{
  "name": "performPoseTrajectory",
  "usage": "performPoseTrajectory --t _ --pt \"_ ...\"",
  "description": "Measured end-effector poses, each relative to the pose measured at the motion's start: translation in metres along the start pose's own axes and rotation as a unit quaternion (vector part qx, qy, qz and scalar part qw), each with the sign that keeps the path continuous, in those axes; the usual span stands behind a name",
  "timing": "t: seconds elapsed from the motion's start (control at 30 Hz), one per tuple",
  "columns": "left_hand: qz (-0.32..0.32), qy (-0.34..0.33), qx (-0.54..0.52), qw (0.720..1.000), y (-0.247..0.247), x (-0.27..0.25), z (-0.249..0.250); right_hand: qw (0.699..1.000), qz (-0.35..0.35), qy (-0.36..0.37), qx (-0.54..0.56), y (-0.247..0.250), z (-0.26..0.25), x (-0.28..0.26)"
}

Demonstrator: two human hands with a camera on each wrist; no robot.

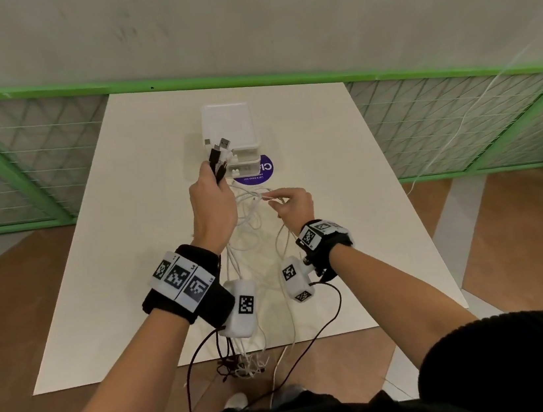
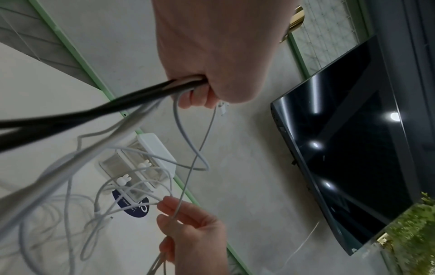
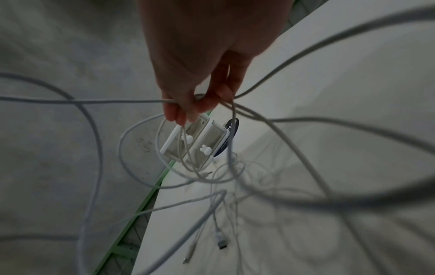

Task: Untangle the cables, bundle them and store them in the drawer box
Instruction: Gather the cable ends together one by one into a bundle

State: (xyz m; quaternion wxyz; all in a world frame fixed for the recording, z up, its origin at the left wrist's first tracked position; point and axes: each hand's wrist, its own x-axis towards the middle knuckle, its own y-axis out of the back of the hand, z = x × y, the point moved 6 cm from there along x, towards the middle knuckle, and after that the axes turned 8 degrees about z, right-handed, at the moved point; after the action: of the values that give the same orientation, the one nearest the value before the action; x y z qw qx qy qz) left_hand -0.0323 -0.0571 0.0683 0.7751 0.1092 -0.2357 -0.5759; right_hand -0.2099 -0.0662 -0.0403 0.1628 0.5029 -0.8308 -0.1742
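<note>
My left hand (image 1: 211, 200) is raised over the table and grips a bunch of black and white cables (image 1: 219, 157) near their plug ends, which stick up in front of the drawer box (image 1: 230, 128). The same grip shows in the left wrist view, where the cables (image 2: 141, 100) run out of my fist (image 2: 207, 87). To its right my right hand (image 1: 292, 201) pinches a thin white cable (image 1: 270, 196) between thumb and fingertips (image 3: 186, 109). Loose white cable loops (image 1: 249, 229) hang and lie tangled between both hands. The white drawer box (image 3: 195, 141) has two clear drawers with rabbit-shaped knobs.
The box stands at the far middle of a white table (image 1: 132, 258), beside a round purple sticker (image 1: 260, 172). Cable ends (image 1: 246, 364) trail over the near table edge. A green mesh fence (image 1: 33, 161) runs behind the table. A dark screen (image 2: 348, 148) hangs on the wall.
</note>
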Motion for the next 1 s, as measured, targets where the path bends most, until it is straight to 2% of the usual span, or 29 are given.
performPoseTrajectory --t 0.13,0.27,0.33,0.43,0.53,0.63,0.7,0.83,0.93,1.0 --pt "-0.002 0.009 0.006 1.000 -0.001 0.009 -0.004 0.992 0.053 0.111 -0.040 0.000 -0.008 -0.015" --pt "-0.002 0.011 0.002 1.000 -0.002 0.009 -0.005 0.993 0.090 0.076 0.026 0.009 -0.004 -0.022" --pt "-0.004 0.010 -0.004 1.000 -0.004 0.009 -0.003 0.990 0.105 0.087 0.045 0.015 -0.004 -0.023" --pt "-0.009 0.018 -0.011 1.000 -0.006 0.012 -0.005 0.990 0.116 0.078 -0.001 0.021 0.004 -0.021" --pt "-0.018 0.022 -0.014 1.000 -0.009 0.012 -0.007 0.992 0.050 0.074 -0.085 0.015 0.015 -0.017" --pt "-0.006 0.025 -0.010 1.000 -0.003 0.015 -0.009 0.996 -0.022 0.044 -0.078 0.011 0.026 -0.012" --pt "0.017 0.037 -0.005 0.999 0.006 0.021 -0.013 0.996 -0.045 0.002 -0.079 0.014 0.039 -0.005" --pt "0.046 0.053 -0.013 0.997 0.020 0.029 -0.012 0.981 -0.099 -0.055 -0.158 0.017 0.062 0.006" --pt "0.034 0.030 -0.034 0.998 0.015 0.025 0.000 0.968 -0.130 -0.055 -0.208 0.012 0.053 0.011" --pt "0.035 0.021 -0.042 0.998 0.014 0.023 0.004 0.965 -0.114 -0.045 -0.232 0.012 0.039 0.025"
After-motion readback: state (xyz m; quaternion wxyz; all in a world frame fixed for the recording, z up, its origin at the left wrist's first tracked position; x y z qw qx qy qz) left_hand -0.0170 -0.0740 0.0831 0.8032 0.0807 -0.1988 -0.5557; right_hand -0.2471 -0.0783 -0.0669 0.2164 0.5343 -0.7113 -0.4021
